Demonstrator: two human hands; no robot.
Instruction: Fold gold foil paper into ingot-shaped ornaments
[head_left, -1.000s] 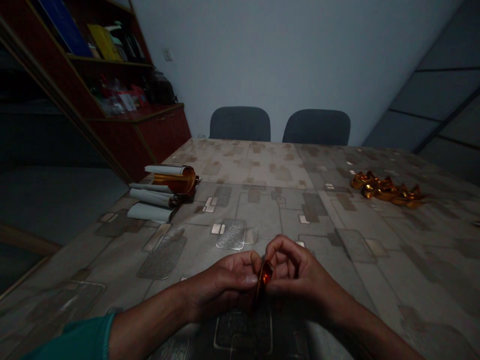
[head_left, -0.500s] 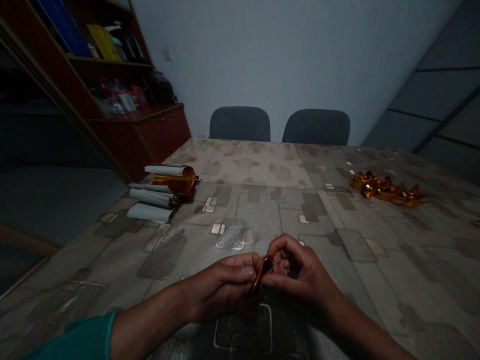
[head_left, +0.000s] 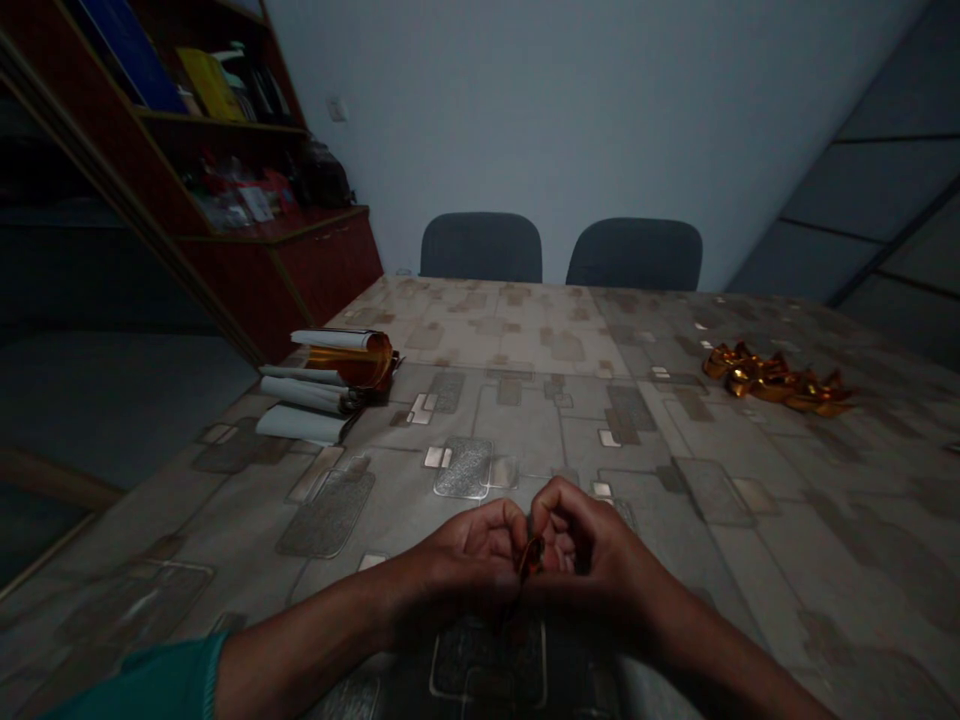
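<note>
Close to the near side of the table, my left hand (head_left: pixel 469 555) and my right hand (head_left: pixel 581 540) meet with fingers curled inward. Between them they pinch a small piece of folded gold foil paper (head_left: pixel 531 556), mostly hidden by the fingers. Several shiny folded gold foil pieces (head_left: pixel 776 380) lie in a row at the right of the table. To the left rests a stack of bent foil paper sheets (head_left: pixel 326 385), with pale backs and a gold face showing.
A patterned cloth covers the table (head_left: pixel 525 410). Two dark chairs (head_left: pixel 481 246) stand at its far edge against the wall. On the left, a red-brown cabinet (head_left: pixel 322 260) holds bags and other items.
My hands have drawn together, the fingertips closing over the gold foil paper. Less of the foil shows now. The stack and the row of folded pieces stay where they were.
</note>
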